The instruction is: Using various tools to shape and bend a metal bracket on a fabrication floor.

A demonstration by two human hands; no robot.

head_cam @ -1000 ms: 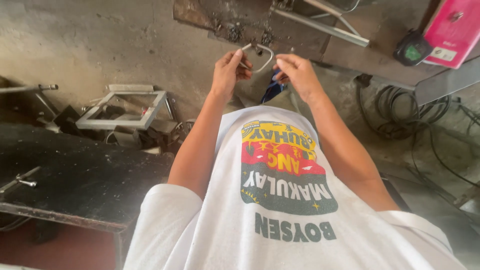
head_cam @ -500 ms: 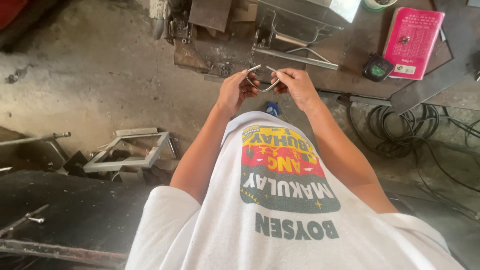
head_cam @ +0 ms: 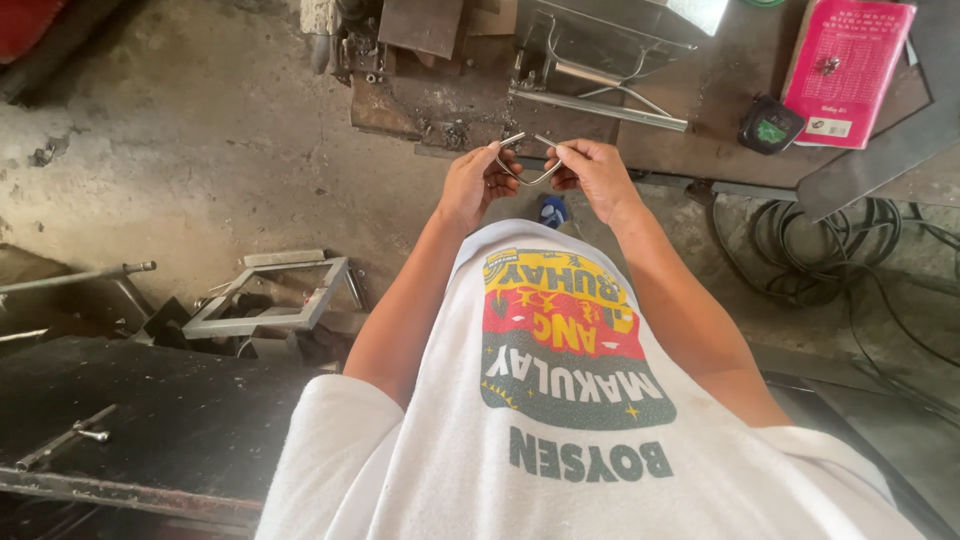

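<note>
Steel, thin and bent into a rough V with two short upturned ends, the small grey metal rod (head_cam: 527,165) was held up in front of the person's chest, above the dirty concrete floor (head_cam: 200,150) and just short of the rusty brown metal counter (head_cam: 720,100). The left hand (head_cam: 478,183) had its fingers (head_cam: 503,160) clamped on the left leg of the rod, and the right hand (head_cam: 595,170) had its fingers (head_cam: 562,155) pinched together on the right leg, so each hand gripped one side near the top while the bend hung between them. Such a rod looked light but stiff, likely springy, with hard and perhaps sharp cut ends, so a hold on the straight legs, clear of the tips, seemed the sound one. On the counter lay a pink rectangular book (head_cam: 845,70), a small black device with a green face (head_cam: 768,128) and a grey angled metal bracket (head_cam: 600,75). Beside the counter, coils of black cable (head_cam: 830,250) lay on the floor, and to the left a square grey steel frame (head_cam: 265,300) sat among scrap. The white printed shirt hid whatever lay directly below the arms, a small blue object showed only partly under the hands, and the thumbs' exact contact with the rod was too small to make out.
</note>
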